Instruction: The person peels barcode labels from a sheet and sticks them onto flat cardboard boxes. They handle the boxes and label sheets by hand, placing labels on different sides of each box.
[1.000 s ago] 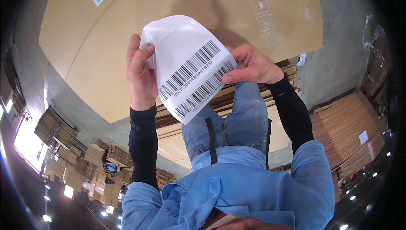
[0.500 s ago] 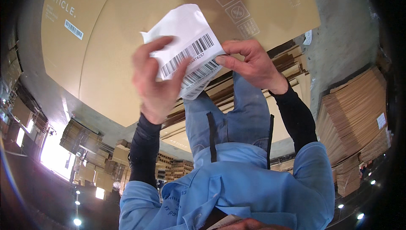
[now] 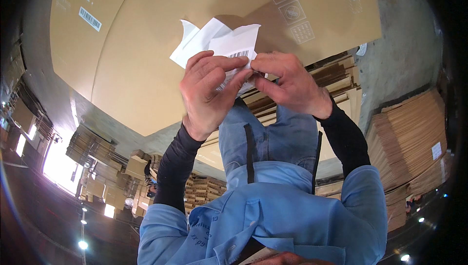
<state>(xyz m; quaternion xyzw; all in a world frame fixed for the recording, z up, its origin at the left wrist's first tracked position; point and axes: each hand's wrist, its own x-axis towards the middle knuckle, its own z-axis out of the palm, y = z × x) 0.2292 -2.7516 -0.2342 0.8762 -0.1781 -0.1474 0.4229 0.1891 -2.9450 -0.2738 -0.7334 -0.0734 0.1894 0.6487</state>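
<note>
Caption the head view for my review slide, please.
Left hand and right hand pinch creased white paper printed with black barcodes over a large brown cardboard surface.

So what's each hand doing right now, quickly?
Left hand: closed, thumb and finger pinching the white paper.
Right hand: closed, pinching the same paper close beside the left grip.

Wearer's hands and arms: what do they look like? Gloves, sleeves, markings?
No gloves: the left hand and right hand are both bare. Close-fitting black sleeves run up the forearms from the wrists, with no markings that I can make out. Looser light-blue shirt sleeves cover the upper arms.
</note>
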